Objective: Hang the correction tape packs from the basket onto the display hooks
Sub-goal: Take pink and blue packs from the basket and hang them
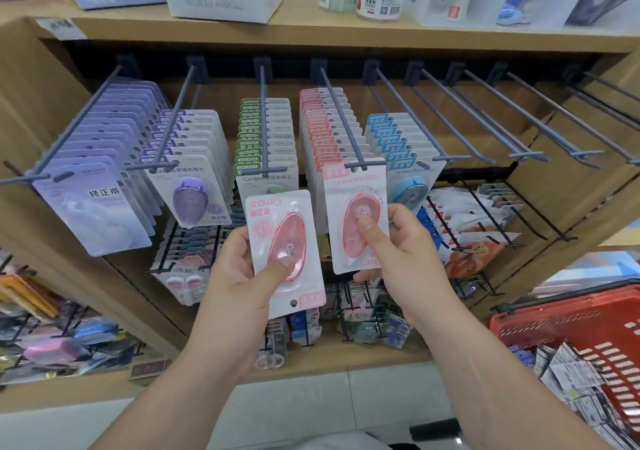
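My left hand point(239, 276) grips a pink correction tape pack point(285, 252) turned upside down, its hang hole at the bottom. My right hand point(398, 255) pinches a second pink pack point(356, 217) upright, its top at the tip of the grey hook point(349, 130) that carries a row of pink packs. Purple, green and blue packs hang on neighbouring hooks. The red basket point(571, 325) stands at the lower right with more packs inside.
Several bare grey hooks point(485, 117) run to the right of the blue row. A wooden shelf above carries boxes and jars. Lower black hooks hold other stationery. More goods lie on a shelf at the lower left.
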Demonstrator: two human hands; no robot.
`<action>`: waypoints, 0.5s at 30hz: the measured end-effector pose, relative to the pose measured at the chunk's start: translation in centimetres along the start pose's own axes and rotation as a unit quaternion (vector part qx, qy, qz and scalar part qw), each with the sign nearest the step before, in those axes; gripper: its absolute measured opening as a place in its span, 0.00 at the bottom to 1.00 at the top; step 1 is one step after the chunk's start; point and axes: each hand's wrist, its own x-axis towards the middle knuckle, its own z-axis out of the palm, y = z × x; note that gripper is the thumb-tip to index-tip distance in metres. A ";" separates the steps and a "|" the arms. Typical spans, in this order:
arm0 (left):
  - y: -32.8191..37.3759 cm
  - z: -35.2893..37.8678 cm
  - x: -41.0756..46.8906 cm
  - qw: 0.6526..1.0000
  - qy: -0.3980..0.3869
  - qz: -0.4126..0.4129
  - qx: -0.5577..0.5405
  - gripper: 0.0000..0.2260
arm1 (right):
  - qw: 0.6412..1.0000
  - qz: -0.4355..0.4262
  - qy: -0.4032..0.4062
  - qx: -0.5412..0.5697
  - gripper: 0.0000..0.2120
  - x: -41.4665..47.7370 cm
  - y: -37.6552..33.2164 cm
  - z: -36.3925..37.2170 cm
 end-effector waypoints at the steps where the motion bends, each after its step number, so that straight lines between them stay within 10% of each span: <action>1: 0.1 0.0 0.0 1.000 -0.001 -0.007 0.002 0.16 | 1.000 -0.002 0.000 -0.007 0.06 0.0 0.1 0.0; 15: 2.0 -0.7 0.4 0.973 0.047 0.047 0.220 0.11 | 0.998 0.008 0.048 -0.031 0.08 1.7 1.0 0.2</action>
